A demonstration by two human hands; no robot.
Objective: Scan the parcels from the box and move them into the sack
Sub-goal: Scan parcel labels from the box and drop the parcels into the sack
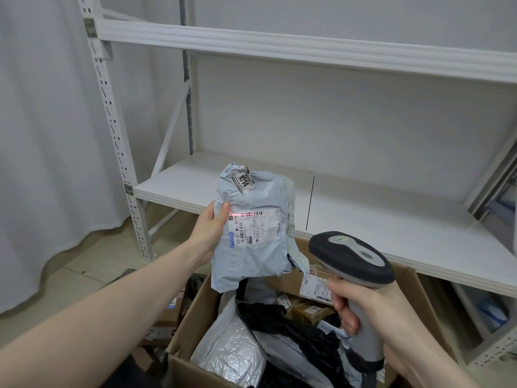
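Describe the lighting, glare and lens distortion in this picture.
Head view: soft, even indoor light, faint shadows only; wide-angle lens bows the shelf beam and upright; red scan line glows across the label of the grey parcel held by the left hand; the scanner in the right hand looks sharp.

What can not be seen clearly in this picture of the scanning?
- Sack: not in the head view at all.
- Small print on the shipping label of the grey parcel in the left hand: too small to read.
- Bottom of the cardboard box: hidden under piled parcels, cut by the lower edge.
- Scanner trigger: covered by the right hand.
- Items left of the box: hidden behind the left forearm.
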